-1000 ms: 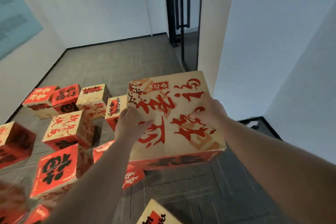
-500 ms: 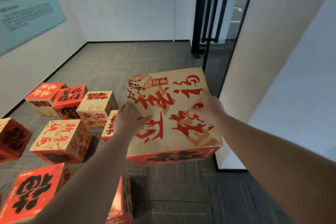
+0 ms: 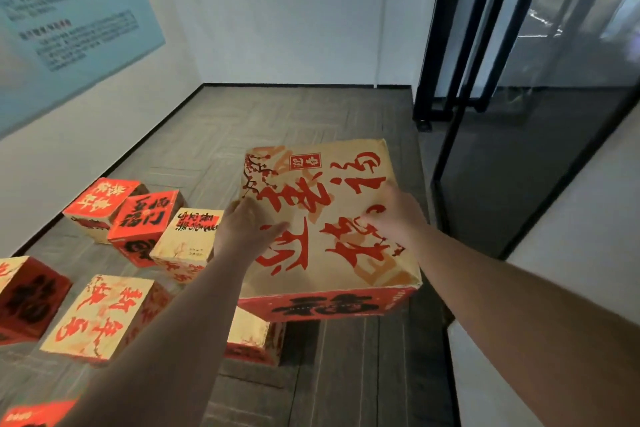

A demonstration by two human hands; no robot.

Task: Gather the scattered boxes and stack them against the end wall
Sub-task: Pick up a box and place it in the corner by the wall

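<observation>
I carry a large tan box (image 3: 325, 218) with red brush lettering, held in the air above the floor. My left hand (image 3: 242, 232) grips its left side and my right hand (image 3: 398, 215) presses on its top right. Several smaller red and tan boxes lie scattered on the floor at the left: a red one (image 3: 100, 201) nearest the side wall, a red one (image 3: 145, 218) beside it, a tan one (image 3: 194, 239), a tan one (image 3: 104, 315) closer to me, and a dark red one (image 3: 27, 295) at the left edge. The white end wall (image 3: 287, 10) stands ahead.
Grey floor (image 3: 294, 114) stretches to the end wall. A blue notice panel (image 3: 62, 21) hangs on the left wall. Black-framed glass doors (image 3: 519, 80) line the right side. Another small box (image 3: 256, 336) sits on the floor under the carried box.
My view has swung toward the end wall and moved forward. The big box stays in both hands. The floor boxes have slid back and left in view.
</observation>
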